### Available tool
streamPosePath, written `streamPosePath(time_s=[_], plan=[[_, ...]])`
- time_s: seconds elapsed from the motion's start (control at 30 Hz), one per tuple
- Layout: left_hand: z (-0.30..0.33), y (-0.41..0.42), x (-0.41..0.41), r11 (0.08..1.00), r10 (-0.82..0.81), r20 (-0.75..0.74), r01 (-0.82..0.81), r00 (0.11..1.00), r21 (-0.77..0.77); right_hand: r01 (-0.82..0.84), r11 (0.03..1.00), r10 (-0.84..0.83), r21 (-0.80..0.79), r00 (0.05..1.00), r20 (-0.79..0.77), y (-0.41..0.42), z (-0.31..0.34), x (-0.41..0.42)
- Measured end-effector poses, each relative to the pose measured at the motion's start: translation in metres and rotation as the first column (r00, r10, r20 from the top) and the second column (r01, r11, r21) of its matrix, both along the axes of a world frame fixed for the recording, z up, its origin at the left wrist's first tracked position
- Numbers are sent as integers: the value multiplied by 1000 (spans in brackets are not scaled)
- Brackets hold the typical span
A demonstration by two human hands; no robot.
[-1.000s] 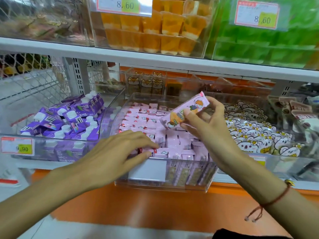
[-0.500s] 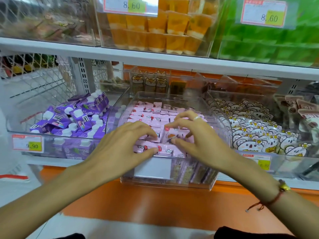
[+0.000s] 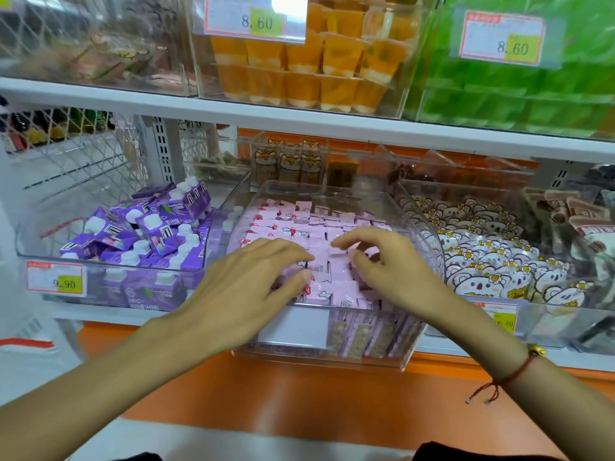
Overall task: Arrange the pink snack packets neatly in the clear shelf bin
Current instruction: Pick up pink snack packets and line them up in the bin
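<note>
The clear shelf bin (image 3: 420,227) stands at the middle of the lower shelf, filled with rows of pink snack packets (image 3: 319,224). My left hand (image 3: 253,287) lies flat over the front left packets, its straight fingers touching them. My right hand (image 3: 389,264) arches over the front right packets with its fingertips and thumb pressing down on them. No packet is lifted out of the bin. The hands hide the packets beneath them.
A bin of purple drink cartons (image 3: 146,234) stands to the left, and a bin of white koala packets (image 3: 482,264) to the right. The upper shelf (image 3: 299,121) with orange jelly cups (image 3: 299,61) hangs just above. An orange ledge (image 3: 299,394) runs below.
My right hand brought a raised pink packet down into the bin and now presses on the rows. My left hand stayed on the front left packets.
</note>
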State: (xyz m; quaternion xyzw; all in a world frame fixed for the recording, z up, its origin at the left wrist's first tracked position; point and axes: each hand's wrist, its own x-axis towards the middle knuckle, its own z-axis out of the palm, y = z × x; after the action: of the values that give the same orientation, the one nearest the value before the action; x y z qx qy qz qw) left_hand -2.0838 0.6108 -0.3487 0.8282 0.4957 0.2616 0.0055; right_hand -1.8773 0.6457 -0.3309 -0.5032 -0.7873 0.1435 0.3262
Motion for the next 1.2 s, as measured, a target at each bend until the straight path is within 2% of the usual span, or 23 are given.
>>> streamPosePath(time_s=[0.07, 0.13, 0.23, 0.27, 0.4, 0.5, 0.6, 0.7, 0.87, 1.03, 1.13, 1.2], plan=[[-2, 1, 4, 1000, -5, -52, 5, 999, -1, 92, 992, -95, 90, 995, 24, 8, 5, -3], [-4, 3, 6, 1000, 0, -127, 0, 992, 0, 67, 995, -74, 77, 993, 96, 14, 7, -9], [-4, 4, 5, 1000, 9, -132, -11, 991, -10, -10, 1000, 19, -25, 927, 375, 21, 2, -18], [-3, 4, 4, 1000, 12, -132, -13, 991, -10, -8, 1000, 19, -27, 910, 414, 23, 1, -19], [-3, 3, 3, 999, 46, -133, -43, 990, 24, 30, 997, -53, 73, 941, 334, 26, 3, -20], [-2, 4, 2, 999, 47, -149, -45, 988, 13, -10, 997, -11, 73, 959, 282, 27, 2, -21], [-1, 5, 1, 999, 45, -155, -47, 987, -16, -79, 992, 88, -96, 991, 99, 29, 4, -17], [1, 6, 1, 999, 44, -167, -48, 985, -15, -121, 969, 91, -214, 985, -144, 26, 4, -16], [1, 5, 2, 997, 67, -159, -71, 985, -22, -91, 995, 69, -38, 919, -387, 22, 12, -22], [3, 3, 1, 996, 86, -126, -90, 988, -27, 131, 990, -60, 58, 748, -661, 9, 24, -21], [3, 2, 1, 993, 108, -68, -112, 992, -45, 149, 986, -143, -70, 560, -816, 3, 28, -12], [4, 2, 3, 988, 155, 29, -155, 987, -14, 91, 977, -212, -191, 479, -852, -1, 28, -7]])
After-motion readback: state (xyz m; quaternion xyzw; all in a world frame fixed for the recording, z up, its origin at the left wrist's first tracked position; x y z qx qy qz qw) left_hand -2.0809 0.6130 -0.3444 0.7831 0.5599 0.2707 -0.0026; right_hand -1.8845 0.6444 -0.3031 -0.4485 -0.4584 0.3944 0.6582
